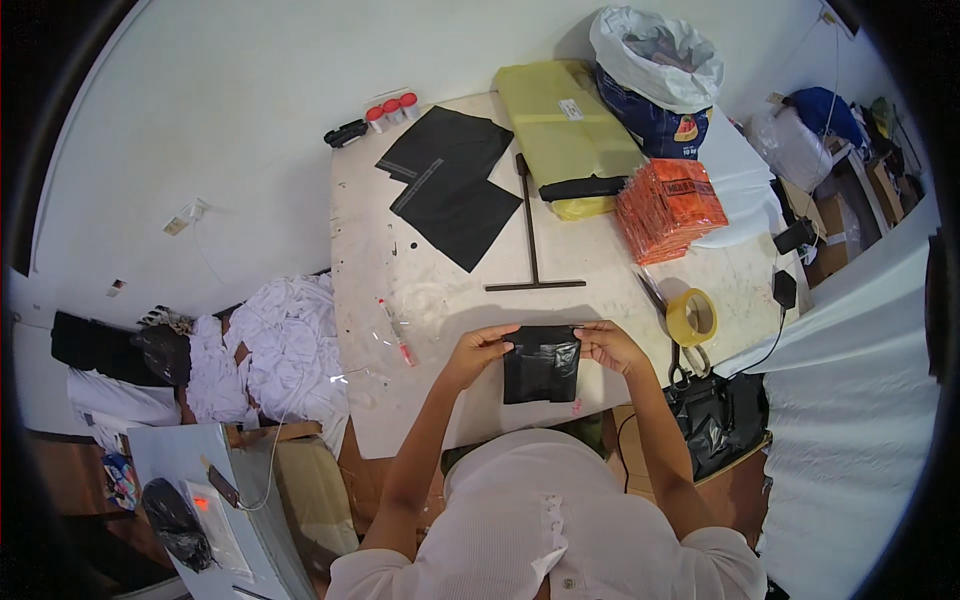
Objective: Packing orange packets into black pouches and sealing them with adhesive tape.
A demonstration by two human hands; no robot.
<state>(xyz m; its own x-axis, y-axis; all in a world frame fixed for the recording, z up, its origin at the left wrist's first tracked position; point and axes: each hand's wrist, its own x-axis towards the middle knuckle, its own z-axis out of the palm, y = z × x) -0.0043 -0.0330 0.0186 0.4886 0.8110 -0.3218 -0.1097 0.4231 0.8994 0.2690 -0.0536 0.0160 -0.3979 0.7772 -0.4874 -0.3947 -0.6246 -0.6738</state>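
A pale, stained bench [420, 400] is shown from above, with a heap of white cloth [270, 350] on the floor at its left. At the far edge a yellow wrapped bundle [560, 125] and flat black sheets [450, 180] are laid, with a stack of orange packets [670, 205] to the right. A black T-shaped bar [530, 235] lies between the sheets and the near edge, its stem running away from the person. A small black plastic bag [541, 365] is held over the near edge, roughly square, its top edge running left to right and its body hanging toward the person. Its upper corners are pinched by the closed left hand [480, 350] and right hand [608, 345]. A tape roll [692, 317] and scissors [675, 350] lie just right; a red pen [395, 333] lies left.
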